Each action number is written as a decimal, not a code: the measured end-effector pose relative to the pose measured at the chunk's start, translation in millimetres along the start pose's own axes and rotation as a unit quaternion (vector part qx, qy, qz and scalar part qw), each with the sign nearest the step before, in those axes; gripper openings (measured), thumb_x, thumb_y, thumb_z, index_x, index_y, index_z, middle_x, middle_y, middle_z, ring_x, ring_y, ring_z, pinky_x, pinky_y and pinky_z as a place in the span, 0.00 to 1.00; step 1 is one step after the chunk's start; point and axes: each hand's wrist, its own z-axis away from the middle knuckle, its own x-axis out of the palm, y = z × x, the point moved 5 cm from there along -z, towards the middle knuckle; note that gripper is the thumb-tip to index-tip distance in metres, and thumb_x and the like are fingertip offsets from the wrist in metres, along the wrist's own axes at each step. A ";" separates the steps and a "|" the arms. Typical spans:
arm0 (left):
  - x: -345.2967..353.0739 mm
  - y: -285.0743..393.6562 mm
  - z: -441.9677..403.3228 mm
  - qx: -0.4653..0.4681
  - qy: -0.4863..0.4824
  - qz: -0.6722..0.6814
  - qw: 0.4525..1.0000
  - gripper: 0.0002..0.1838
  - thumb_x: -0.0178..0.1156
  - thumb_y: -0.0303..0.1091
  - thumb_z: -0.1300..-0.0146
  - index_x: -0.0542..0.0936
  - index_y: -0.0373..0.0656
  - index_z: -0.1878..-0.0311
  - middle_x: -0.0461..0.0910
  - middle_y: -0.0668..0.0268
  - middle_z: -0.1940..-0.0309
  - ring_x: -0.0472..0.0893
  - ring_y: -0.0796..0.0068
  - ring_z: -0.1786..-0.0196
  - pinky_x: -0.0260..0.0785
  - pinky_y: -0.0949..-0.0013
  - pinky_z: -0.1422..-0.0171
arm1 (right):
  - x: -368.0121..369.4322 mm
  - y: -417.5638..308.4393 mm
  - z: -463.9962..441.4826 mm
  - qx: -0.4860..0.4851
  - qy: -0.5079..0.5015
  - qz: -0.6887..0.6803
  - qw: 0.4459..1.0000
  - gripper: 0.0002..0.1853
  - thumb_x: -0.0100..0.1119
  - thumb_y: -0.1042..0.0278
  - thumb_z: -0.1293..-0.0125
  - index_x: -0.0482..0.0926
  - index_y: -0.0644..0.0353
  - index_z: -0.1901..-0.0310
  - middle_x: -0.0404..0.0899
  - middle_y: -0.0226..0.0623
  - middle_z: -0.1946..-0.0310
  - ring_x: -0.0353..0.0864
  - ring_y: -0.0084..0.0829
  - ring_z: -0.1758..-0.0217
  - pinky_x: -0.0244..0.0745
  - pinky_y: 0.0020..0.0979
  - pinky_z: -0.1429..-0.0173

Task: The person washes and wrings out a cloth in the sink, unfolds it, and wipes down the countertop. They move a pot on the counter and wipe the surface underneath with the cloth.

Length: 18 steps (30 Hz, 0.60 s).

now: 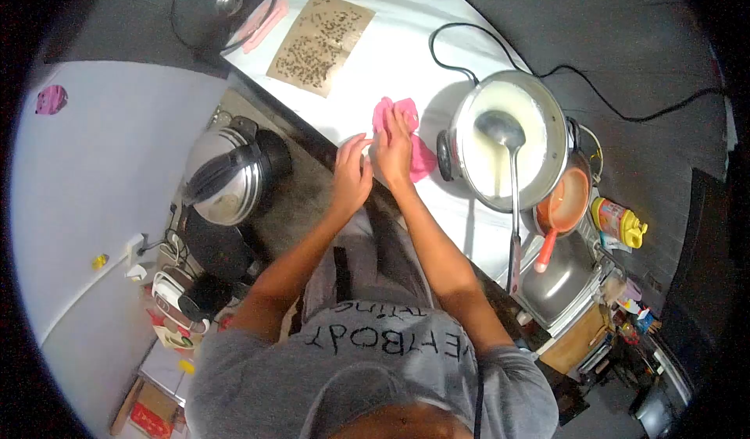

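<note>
A crumpled pink cloth lies on the white countertop near its front edge. My right hand rests on the cloth with its fingers stretched out flat, covering part of it. Just to the left, my left hand is at the counter's edge, fingers extended and a little apart, with nothing visible in it. To the right of the cloth stands a metal pot of white liquid. A ladle has its bowl in the pot and its handle over the rim.
A brown sheet with scattered dark bits lies at the back left, near a glass lid. Right of the pot are an orange strainer, a yellow bottle and a sink. A black cord runs behind the pot.
</note>
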 end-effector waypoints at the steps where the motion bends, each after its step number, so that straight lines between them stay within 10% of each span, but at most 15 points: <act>1: -4.0 1.2 -14.0 0.030 0.027 -0.024 0.999 0.17 0.49 0.24 0.42 0.71 0.38 0.48 0.69 0.55 0.46 0.65 0.54 0.40 0.54 0.58 0.34 | -7.4 -12.0 -3.5 0.053 0.005 -0.027 0.998 0.21 0.47 0.75 0.37 0.68 0.66 0.41 0.63 0.55 0.39 0.55 0.52 0.32 0.50 0.39 0.30; 5: 22.1 3.3 -42.5 0.070 -0.114 -0.078 0.988 0.23 0.48 0.30 0.38 0.66 0.41 0.38 0.59 0.54 0.34 0.52 0.55 0.29 0.41 0.56 0.26 | -71.5 -94.6 26.3 0.121 -0.109 -0.108 0.981 0.21 0.51 0.74 0.38 0.69 0.63 0.41 0.66 0.50 0.40 0.64 0.43 0.35 0.57 0.36 0.33; 6: 39.6 3.1 -36.8 0.211 -0.098 -0.091 0.968 0.28 0.46 0.41 0.35 0.60 0.42 0.33 0.52 0.55 0.31 0.44 0.59 0.26 0.31 0.56 0.24 | -94.8 -118.6 25.4 0.089 -0.137 -0.090 0.982 0.21 0.52 0.74 0.38 0.70 0.63 0.42 0.69 0.50 0.42 0.67 0.43 0.37 0.61 0.36 0.35; 9: 65.9 13.3 -33.7 0.140 -0.118 -0.180 0.966 0.43 0.51 0.58 0.42 0.55 0.34 0.33 0.44 0.45 0.30 0.40 0.51 0.27 0.30 0.52 0.25 | -158.4 -152.6 -17.4 0.024 -0.235 0.018 0.971 0.17 0.55 0.72 0.40 0.74 0.65 0.48 0.76 0.50 0.52 0.76 0.46 0.49 0.70 0.38 0.45; 10: 73.4 16.9 -38.9 0.068 -0.213 -0.339 0.914 0.47 0.57 0.57 0.47 0.56 0.31 0.34 0.47 0.41 0.32 0.42 0.47 0.28 0.30 0.50 0.25 | -173.0 -148.8 -42.9 -0.007 -0.235 0.080 0.969 0.16 0.55 0.71 0.40 0.75 0.64 0.51 0.78 0.50 0.57 0.78 0.47 0.53 0.71 0.39 0.48; 18: 90.7 1.7 -78.8 0.064 -0.130 -0.256 0.956 0.39 0.54 0.40 0.43 0.52 0.30 0.33 0.46 0.49 0.30 0.43 0.52 0.27 0.29 0.54 0.25 | -117.4 7.5 -279.7 -0.205 -0.274 0.417 0.842 0.21 0.57 0.72 0.44 0.72 0.62 0.47 0.74 0.54 0.56 0.76 0.51 0.54 0.73 0.43 0.49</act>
